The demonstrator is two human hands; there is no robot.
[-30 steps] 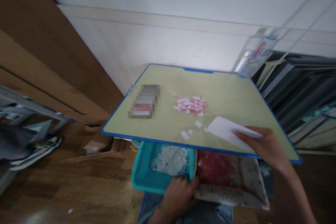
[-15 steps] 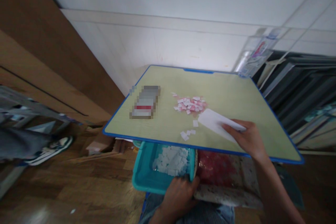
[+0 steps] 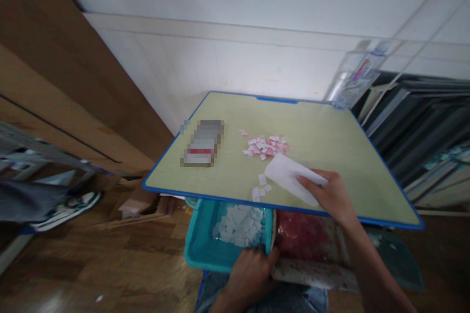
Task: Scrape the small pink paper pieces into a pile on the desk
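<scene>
My right hand [image 3: 332, 193] is closed on a curved white sheet [image 3: 290, 176], paper or thin plastic, with its edge down on the yellow-green tabletop [image 3: 312, 120]. Beside that edge, close to the table's front rim, lie a few small white squares [image 3: 261, 187]. Behind them is a loose heap of white and pink pieces [image 3: 266, 146]. Below the table, my left hand [image 3: 251, 271] has its fingers closed over the near right rim of a teal basin [image 3: 198, 249]. Inside the basin lies a pile of white squares [image 3: 240, 225].
A blurred-out phone-shaped object [image 3: 203, 143] rests on the table's left side. Right of the basin sits a tray with red contents [image 3: 303, 237]. A clear bottle [image 3: 362, 76] stands at the back right. Another person's shoe [image 3: 69, 212] shows at left.
My right hand and the white sheet have moved left and slightly nearer. The small white squares have shifted toward the front rim. My left hand stays on the basin.
</scene>
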